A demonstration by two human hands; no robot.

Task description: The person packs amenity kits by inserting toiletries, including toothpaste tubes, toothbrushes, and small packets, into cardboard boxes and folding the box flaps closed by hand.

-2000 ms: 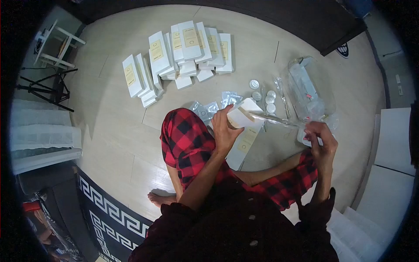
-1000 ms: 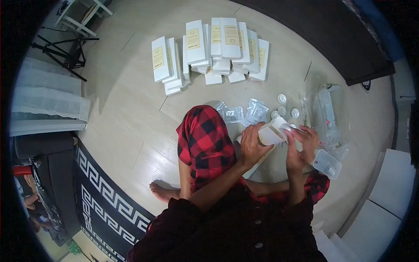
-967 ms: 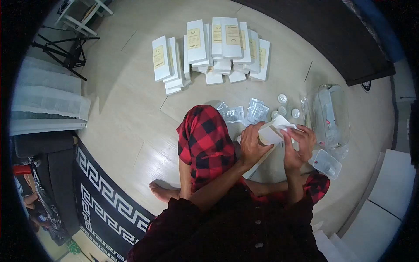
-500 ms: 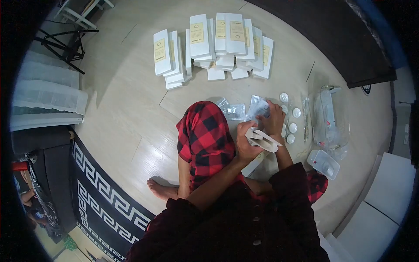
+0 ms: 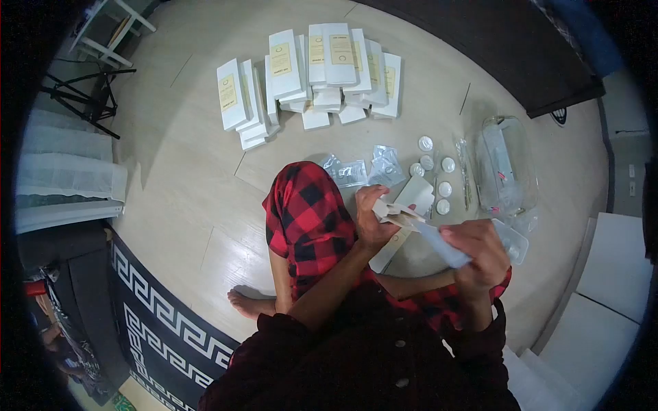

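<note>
Left hand [image 5: 372, 225] clamped on open box [image 5: 386, 209]: likely light, crushable; grip side walls. Right hand [image 5: 480, 255] pinches probably floppy, slick packet [image 5: 445, 248], beside box mouth.

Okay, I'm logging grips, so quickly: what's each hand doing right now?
Left hand: closed on an open white box.
Right hand: closed on a pale packet, by the box's open end.

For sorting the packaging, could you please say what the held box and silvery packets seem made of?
The held box looks like thin card, matte white with folded flaps and crisp edges. The silvery packets seem shiny foil or metallised film, judging by their glints.
</note>
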